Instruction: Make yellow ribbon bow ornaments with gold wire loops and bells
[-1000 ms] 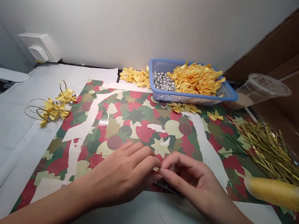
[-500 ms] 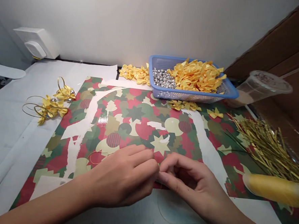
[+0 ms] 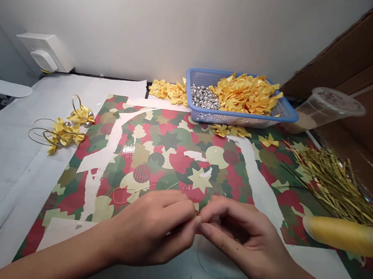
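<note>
My left hand (image 3: 160, 225) and my right hand (image 3: 239, 233) meet fingertip to fingertip above the near edge of the patterned paper (image 3: 162, 155). Both are closed in a pinch. Whatever sits between the fingertips is tiny and mostly hidden. A thin gold wire (image 3: 119, 202) curves out just beyond my left hand; I cannot tell whether that hand holds it or it lies on the paper. At the left are finished-looking wire rings with yellow bows and silver bells (image 3: 64, 132).
A blue basket (image 3: 245, 120) holds silver bells and yellow bows. More bows (image 3: 169, 92) lie beside it. To the right are a clear plastic cup (image 3: 326, 105), a bundle of gold wire strips (image 3: 340, 180) and a yellow roll (image 3: 347, 235). A white socket box (image 3: 46, 51) is on the wall.
Both hands have shifted slightly down and the left has turned a little, its thumb now showing. More of the thin gold wire beyond the left hand is visible.
</note>
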### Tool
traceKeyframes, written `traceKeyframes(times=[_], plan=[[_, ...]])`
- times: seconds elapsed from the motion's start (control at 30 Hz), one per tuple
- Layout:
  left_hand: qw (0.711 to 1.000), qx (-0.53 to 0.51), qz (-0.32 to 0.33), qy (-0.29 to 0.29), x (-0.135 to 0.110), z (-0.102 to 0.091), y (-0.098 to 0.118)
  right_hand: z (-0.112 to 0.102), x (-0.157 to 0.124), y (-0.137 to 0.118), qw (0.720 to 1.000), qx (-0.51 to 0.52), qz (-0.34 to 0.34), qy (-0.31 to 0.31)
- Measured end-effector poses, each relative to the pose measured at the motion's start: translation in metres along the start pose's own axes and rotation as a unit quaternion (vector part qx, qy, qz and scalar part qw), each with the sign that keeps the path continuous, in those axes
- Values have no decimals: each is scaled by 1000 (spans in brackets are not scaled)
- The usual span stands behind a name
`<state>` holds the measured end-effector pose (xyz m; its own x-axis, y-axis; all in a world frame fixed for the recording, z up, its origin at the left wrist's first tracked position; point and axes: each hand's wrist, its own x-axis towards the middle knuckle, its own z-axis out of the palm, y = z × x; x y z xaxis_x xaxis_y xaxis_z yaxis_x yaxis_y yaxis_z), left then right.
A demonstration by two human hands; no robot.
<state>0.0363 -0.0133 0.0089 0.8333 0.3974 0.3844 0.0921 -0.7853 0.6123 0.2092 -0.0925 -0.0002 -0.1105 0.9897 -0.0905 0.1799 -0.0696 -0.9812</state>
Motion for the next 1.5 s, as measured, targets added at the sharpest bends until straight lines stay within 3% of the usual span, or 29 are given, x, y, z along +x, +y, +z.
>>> traceKeyframes(times=[0.23, 0.37, 0.47, 0.5, 0.63, 0.77, 1.0, 1.5], plan=[[998, 56, 12, 24, 2, 3, 3, -1, -5, 4, 995, -60, -74, 40], [987, 156, 21, -28, -1, -12, 20, -3, -7, 7, 994, -70, -80, 36], [977, 164, -117, -74, -23, -34, 28, -1, -7, 7, 993, -78, -75, 47], [969, 168, -168, -66, -33, -42, 28, 0, -6, 6, 993, -82, -69, 51], [913, 190, -360, 32, -76, -63, 16, 5, -6, 3, 993, -82, -41, 72], [871, 187, -447, 75, -96, -60, 3, 9, -6, 2, 991, -90, -18, 98], [857, 180, -476, 77, -94, -45, 2, 11, -3, 3, 990, -96, -11, 100], [860, 201, -463, 76, -95, -40, 4, 8, -3, 5, 992, -99, -11, 76]])
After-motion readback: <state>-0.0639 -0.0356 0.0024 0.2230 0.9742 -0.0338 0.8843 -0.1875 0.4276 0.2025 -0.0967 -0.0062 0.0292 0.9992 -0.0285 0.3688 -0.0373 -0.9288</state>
